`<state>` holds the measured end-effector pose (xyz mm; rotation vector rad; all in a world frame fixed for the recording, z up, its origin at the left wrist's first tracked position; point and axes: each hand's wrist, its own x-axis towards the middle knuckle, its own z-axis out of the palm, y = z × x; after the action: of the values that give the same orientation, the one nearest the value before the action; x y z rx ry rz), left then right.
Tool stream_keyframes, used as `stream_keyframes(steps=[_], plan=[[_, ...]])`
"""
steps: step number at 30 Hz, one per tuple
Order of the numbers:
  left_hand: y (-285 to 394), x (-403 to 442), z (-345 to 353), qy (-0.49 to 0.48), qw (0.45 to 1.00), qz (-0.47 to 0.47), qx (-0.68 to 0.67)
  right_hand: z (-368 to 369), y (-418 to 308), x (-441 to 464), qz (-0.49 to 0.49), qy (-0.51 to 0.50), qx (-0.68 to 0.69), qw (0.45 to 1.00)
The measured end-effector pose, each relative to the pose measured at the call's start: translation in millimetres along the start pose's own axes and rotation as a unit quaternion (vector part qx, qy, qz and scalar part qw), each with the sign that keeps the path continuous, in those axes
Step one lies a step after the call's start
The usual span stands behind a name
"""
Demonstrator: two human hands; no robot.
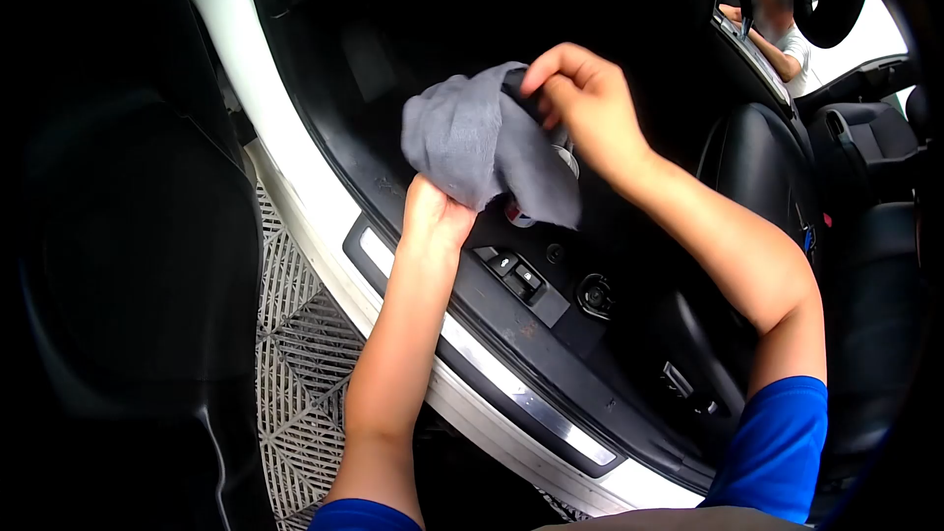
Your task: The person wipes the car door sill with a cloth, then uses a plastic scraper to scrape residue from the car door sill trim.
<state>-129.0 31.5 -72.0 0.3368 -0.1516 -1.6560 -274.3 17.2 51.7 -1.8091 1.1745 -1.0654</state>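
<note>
A grey cloth [457, 133] hangs bunched in the air over the footwell edge of a car. My left hand [441, 214] is under its lower left side, with the fingers hidden by the cloth. My right hand [590, 103] is at the cloth's upper right, its thumb and index finger curled together near a dark fold; whether they pinch the cloth is hard to tell. Behind the cloth's lower edge, a small part of a red and white object [518, 213] shows.
A white door sill with a metal strip [521, 393] runs diagonally below. Release switches [521, 275] lie beside it. Black seats [762, 162] stand at the right. Another person [782, 34] is at the far door, top right. Grey floor grating [300, 354] is at lower left.
</note>
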Motion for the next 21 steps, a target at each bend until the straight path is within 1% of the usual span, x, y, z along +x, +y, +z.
stream_keyframes(steps=[1, 3, 4, 5, 7, 8, 10, 11, 12, 13, 15, 16, 17, 19, 20, 21], plan=[[0.3, -1.9, 2.3, -0.006, 0.999, -0.009, -0.033, -3.2, 9.5, 5.9, 0.027, 0.047, -0.01, 0.998], [-0.9, -1.3, -2.4, -0.001, 1.0, -0.016, -0.014, -1.7, 14.0, 2.8, 0.05, -0.026, 0.004, 0.998], [-1.0, 0.9, -3.4, 0.001, 1.0, -0.018, 0.005, -1.0, 10.3, 1.7, 0.096, -0.071, -0.017, 0.993], [-2.9, 2.3, -3.2, -0.001, 1.0, -0.019, 0.005, 2.8, 16.1, 2.1, 0.087, -0.083, -0.007, 0.993], [-6.9, 3.2, -1.8, 0.048, 0.999, 0.005, 0.019, 7.7, 13.0, 0.8, 0.08, -0.105, -0.035, 0.991], [-7.0, 5.7, -3.3, 0.048, 0.999, 0.004, 0.018, 8.7, 14.0, -0.9, 0.102, -0.093, -0.041, 0.99], [-6.5, 6.5, -4.3, 0.065, 0.994, 0.047, 0.079, 6.1, 15.1, -1.2, 0.117, -0.08, -0.047, 0.989], [-6.9, 5.8, -2.6, 0.059, 0.994, 0.047, 0.079, 4.2, 15.1, 1.3, 0.125, -0.067, -0.054, 0.988], [-5.4, 0.4, 4.0, 0.063, 0.992, 0.07, 0.079, 4.8, 20.9, 3.5, 0.023, -0.041, -0.124, 0.991], [-5.1, -3.2, 8.0, 0.067, 0.99, 0.093, 0.08, 3.7, 25.8, 6.3, 0.035, -0.048, -0.142, 0.988], [-7.8, -2.6, 9.6, 0.078, 0.988, 0.106, 0.082, 4.0, 30.9, 6.2, 0.003, -0.056, -0.18, 0.982], [-8.9, -3.4, 8.4, 0.091, 0.986, 0.113, 0.088, 0.8, 29.5, 7.5, 0.03, -0.063, -0.152, 0.986], [-9.8, -4.4, 6.7, 0.103, 0.983, 0.12, 0.095, -0.2, 29.3, 7.8, 0.033, -0.061, -0.15, 0.986], [-9.5, -5.9, 7.9, 0.119, 0.978, 0.136, 0.103, 0.1, 27.2, 8.6, 0.033, -0.026, -0.254, 0.966], [-9.4, -7.7, 10.7, 0.134, 0.973, 0.153, 0.108, 1.6, 25.4, 5.2, 0.001, 0.009, -0.267, 0.964], [-9.4, -8.7, 14.3, 0.134, 0.973, 0.154, 0.108, 3.3, 24.7, 4.1, 0.001, 0.009, -0.267, 0.964]])
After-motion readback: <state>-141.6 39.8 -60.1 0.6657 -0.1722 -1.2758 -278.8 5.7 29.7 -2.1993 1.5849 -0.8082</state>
